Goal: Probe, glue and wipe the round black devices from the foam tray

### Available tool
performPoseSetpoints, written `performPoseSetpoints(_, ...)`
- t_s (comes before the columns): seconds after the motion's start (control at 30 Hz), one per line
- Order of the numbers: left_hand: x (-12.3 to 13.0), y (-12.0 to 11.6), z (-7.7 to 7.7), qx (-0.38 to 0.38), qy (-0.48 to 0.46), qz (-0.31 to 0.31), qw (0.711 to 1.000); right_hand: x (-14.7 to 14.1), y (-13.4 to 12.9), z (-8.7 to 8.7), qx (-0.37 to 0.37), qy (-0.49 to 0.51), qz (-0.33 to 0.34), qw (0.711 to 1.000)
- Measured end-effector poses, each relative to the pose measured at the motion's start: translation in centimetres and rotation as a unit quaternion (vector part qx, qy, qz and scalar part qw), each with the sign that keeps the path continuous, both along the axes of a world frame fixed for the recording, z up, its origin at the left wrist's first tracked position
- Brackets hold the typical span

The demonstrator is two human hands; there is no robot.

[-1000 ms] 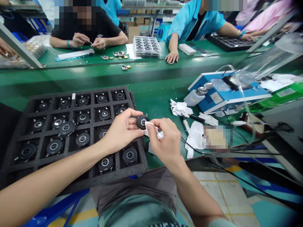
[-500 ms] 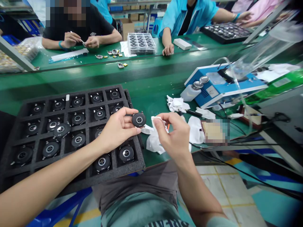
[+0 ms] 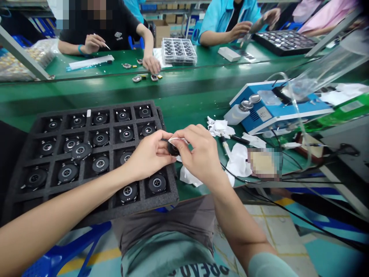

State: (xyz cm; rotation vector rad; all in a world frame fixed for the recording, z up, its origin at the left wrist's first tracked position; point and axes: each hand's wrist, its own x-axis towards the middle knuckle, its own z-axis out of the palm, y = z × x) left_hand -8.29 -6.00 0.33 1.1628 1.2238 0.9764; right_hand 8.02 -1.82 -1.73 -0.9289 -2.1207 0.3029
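Note:
Between thumb and fingers my left hand (image 3: 151, 154) grips a round black smartwatch body (image 3: 173, 149) by its edge. My right hand (image 3: 198, 152) is closed on a small white cloth (image 3: 178, 139), pressed against the watch body, so much of the watch is hidden. Under and left of my left hand lies a black foam tray (image 3: 170, 194) with a watch body in most of the compartments that show. One loose watch body (image 3: 81, 150) rests on top of the dividers. My left forearm covers part of the tray.
Crumpled white wipes (image 3: 240, 159) and a dispenser bottle (image 3: 236, 112) lie to the right, by a blue machine (image 3: 276, 111) with cables. Across the green bench, two co-workers handle small parts beside a clear plastic box (image 3: 179, 52) and a black parts tray (image 3: 284, 40).
My right hand has moved left and brought the white cloth onto the watch body. Across the bench, one co-worker's hand has reached down to the small parts; the other's hands have come together.

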Motion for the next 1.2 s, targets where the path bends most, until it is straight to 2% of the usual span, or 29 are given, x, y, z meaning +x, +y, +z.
performPoseSetpoints(0.1,0.0,0.2,0.0,-0.017,-0.013,0.01,1.0,0.0,-0.7,0.4,0.027,-0.055,0.025,0.998)
performPoseSetpoints(0.2,0.0,0.3,0.0,-0.033,-0.011,0.011,0.999,0.6,-1.4,0.4,0.061,-0.092,0.022,0.994)
performPoseSetpoints(0.37,-0.1,0.3,0.1,-0.029,-0.002,0.01,1.0,3.8,-0.4,-1.0,0.089,-0.156,-0.07,0.981)
performPoseSetpoints(0.47,-0.2,0.2,0.1,-0.033,-0.003,0.018,0.999,5.8,0.6,-2.1,0.061,-0.132,-0.102,0.984)
performPoseSetpoints(0.53,-0.3,0.1,0.1,-0.037,-0.003,0.017,0.999,6.3,0.8,-2.5,0.047,-0.074,-0.09,0.992)
performPoseSetpoints(0.67,-0.3,0.1,0.2,-0.041,-0.012,0.017,0.999,5.3,0.5,-2.2,0.055,0.004,-0.008,0.998)
performPoseSetpoints(0.8,-0.3,0.2,0.1,-0.038,-0.017,0.011,0.999,3.1,0.4,-1.5,0.084,-0.013,0.076,0.993)
performPoseSetpoints(0.9,-0.3,0.2,-0.1,-0.029,-0.025,0.003,0.999,1.3,0.3,-1.0,0.103,-0.037,0.107,0.988)
performPoseSetpoints(1.07,-0.4,0.4,-0.4,0.0,-0.036,0.001,0.999,-1.0,0.1,-0.4,0.096,-0.025,0.022,0.995)
performPoseSetpoints(1.2,-0.4,0.3,-0.2,-0.021,-0.038,0.001,0.999,-0.7,0.8,-1.1,0.081,0.012,-0.03,0.996)
